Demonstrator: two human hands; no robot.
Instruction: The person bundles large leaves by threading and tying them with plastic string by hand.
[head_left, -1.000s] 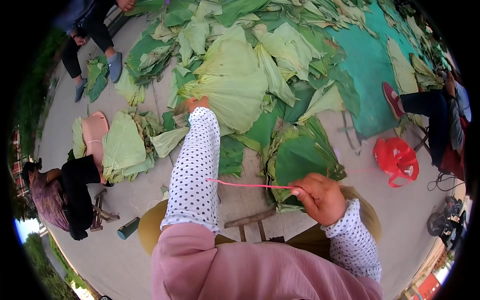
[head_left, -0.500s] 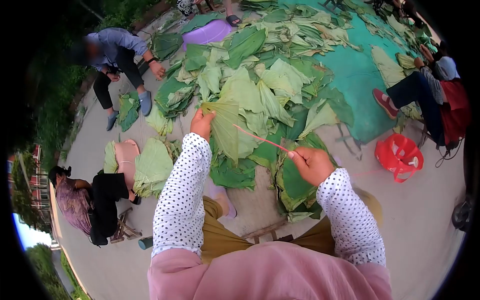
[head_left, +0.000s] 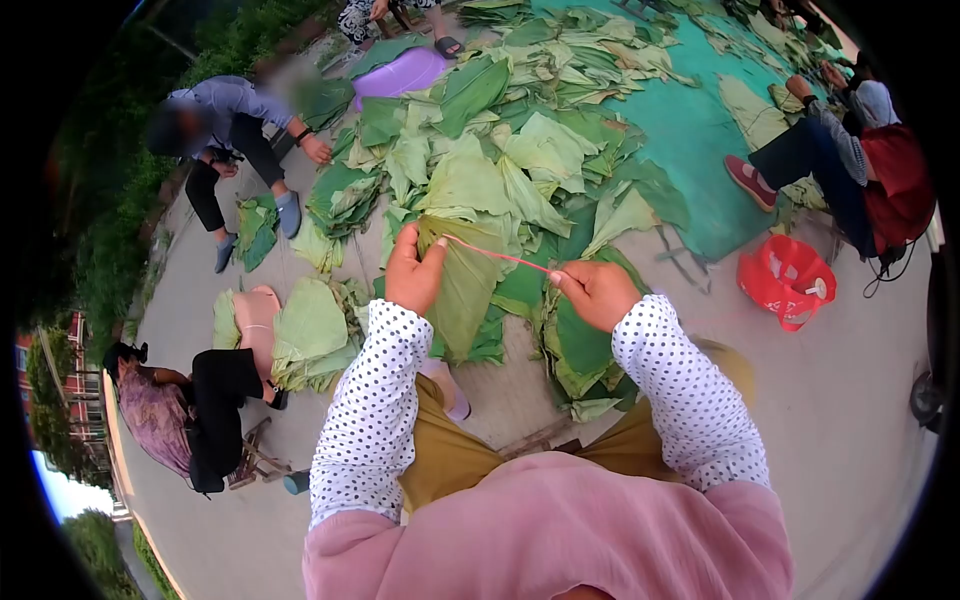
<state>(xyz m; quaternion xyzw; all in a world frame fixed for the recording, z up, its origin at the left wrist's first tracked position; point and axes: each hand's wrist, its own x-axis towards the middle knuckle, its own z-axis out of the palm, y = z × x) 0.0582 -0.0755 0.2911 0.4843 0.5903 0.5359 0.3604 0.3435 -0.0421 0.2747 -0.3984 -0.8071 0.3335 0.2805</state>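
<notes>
My left hand point(head_left: 415, 272) is closed on the top of a folded green leaf point(head_left: 466, 295), which hangs down in front of the leaf pile. Between my two hands runs a thin pink string point(head_left: 505, 258), its far end at my left thumb and fingertips. My right hand point(head_left: 602, 294) pinches the near end of this string. Below and beside my right hand lies a stack of dark green leaves point(head_left: 583, 355) on the ground. A broad heap of pale green leaves point(head_left: 465, 185) spreads out beyond both hands.
A red bag point(head_left: 760, 277) stands to the right, near a seated person in red shoes point(head_left: 752, 184). Two other people sit at the left beside leaf stacks point(head_left: 312, 330). A purple basin point(head_left: 400, 75) and a green sheet point(head_left: 665, 125) lie farther back.
My hands have come closer together, and the string's far end is now at my left fingertips. The leaf has shifted slightly right and down. The whole view has tilted a little.
</notes>
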